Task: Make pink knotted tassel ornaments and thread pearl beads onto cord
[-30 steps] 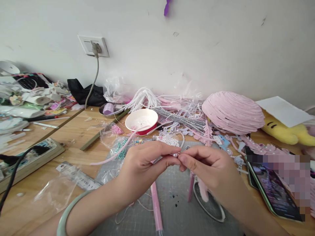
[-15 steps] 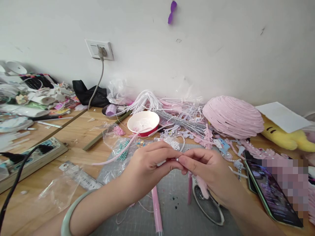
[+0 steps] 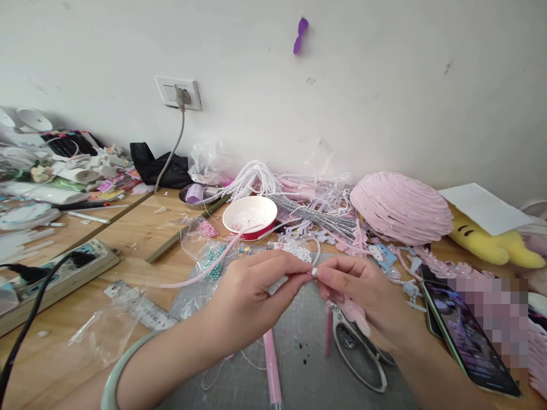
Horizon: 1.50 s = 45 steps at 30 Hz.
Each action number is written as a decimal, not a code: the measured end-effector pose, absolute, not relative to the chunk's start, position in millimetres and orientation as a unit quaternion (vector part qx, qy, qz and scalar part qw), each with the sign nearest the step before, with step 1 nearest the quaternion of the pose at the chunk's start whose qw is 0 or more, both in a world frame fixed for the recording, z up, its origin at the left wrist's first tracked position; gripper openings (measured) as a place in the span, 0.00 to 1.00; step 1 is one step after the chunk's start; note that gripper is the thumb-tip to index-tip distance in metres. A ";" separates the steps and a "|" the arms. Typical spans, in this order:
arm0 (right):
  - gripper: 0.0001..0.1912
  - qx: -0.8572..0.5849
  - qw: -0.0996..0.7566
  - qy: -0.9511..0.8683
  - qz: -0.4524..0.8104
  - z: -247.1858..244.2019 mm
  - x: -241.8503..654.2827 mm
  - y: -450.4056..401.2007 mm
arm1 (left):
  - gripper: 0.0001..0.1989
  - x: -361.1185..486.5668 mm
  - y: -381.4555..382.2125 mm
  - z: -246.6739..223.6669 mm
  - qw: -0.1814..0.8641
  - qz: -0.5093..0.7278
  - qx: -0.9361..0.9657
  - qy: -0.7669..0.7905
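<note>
A small white bead (image 3: 314,271) shows between my fingertips, above the grey cutting mat (image 3: 299,378). From the left, my left hand (image 3: 258,287) pinches at it with thumb and forefinger. My right hand (image 3: 361,293) is closed, its thumb and forefinger against the bead's other side. A soft pink fuzzy strip (image 3: 355,316) hangs beneath the right fingers; its upper end is hidden in that hand. Under the right hand lie grey-handled scissors (image 3: 359,356), partly covered. A pink stick (image 3: 272,364) rests on the mat below the left hand.
Beyond my hands stand a red-and-white bowl (image 3: 250,216), bagged teal beads (image 3: 212,262) and silver stems (image 3: 314,212). A pink domed form (image 3: 401,208) and a phone (image 3: 474,341) are at right. A power strip (image 3: 60,285) and a ruler (image 3: 141,307) lie left.
My fingertips have drawn slightly apart, and the white bead shows more plainly. My right hand has turned a little, swinging the pink fuzzy strip rightward. The view has tilted slightly up.
</note>
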State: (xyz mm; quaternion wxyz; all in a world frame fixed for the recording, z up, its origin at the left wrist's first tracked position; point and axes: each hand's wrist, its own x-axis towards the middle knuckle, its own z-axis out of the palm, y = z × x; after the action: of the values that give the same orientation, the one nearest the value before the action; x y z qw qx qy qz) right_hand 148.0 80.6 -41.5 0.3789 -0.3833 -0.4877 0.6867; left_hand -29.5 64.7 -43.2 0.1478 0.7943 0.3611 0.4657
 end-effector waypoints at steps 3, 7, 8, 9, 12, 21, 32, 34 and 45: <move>0.08 -0.395 0.379 -0.511 0.663 -43.4 150.1 79.8 | 0.06 -29.7 62.4 -43.1 0.118 0.471 0.802 0.349; 0.06 -0.418 0.373 -0.539 0.630 -46.8 152.6 77.0 | 0.06 -29.0 58.9 -41.7 0.101 0.471 0.809 0.339; 0.06 -0.423 0.373 -0.545 0.620 -47.6 152.8 76.2 | 0.06 -28.5 58.3 -41.1 0.100 0.469 0.808 0.342; 0.07 -0.427 0.375 -0.550 0.613 -48.3 152.7 75.4 | 0.06 -27.8 58.1 -40.5 0.101 0.466 0.807 0.350; 0.08 -0.426 0.379 -0.558 0.604 -49.2 151.4 73.5 | 0.06 -25.9 59.1 -38.2 0.121 0.454 0.791 0.392; 0.09 -0.441 0.382 -0.554 0.594 -47.7 151.2 73.5 | 0.05 -28.8 63.5 -35.2 0.194 0.435 0.763 0.436; 0.07 -0.441 0.360 -0.536 0.623 -44.9 153.3 74.8 | 0.04 -27.2 67.7 -35.1 0.487 0.465 0.616 0.409; 0.06 -0.434 0.348 -0.527 0.642 -43.8 152.4 75.2 | 0.04 -27.5 69.5 -35.2 0.535 0.468 0.582 0.395; 0.11 -0.293 0.308 -0.373 0.824 -43.2 146.0 77.7 | 0.06 -29.9 72.0 -37.7 0.581 0.507 0.522 0.365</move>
State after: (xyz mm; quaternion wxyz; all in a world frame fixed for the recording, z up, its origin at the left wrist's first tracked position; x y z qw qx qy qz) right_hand 146.0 77.7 -43.2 0.3083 -0.2934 -0.3731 0.8244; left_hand -29.9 72.0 -37.7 0.5812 0.5219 0.3648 0.5067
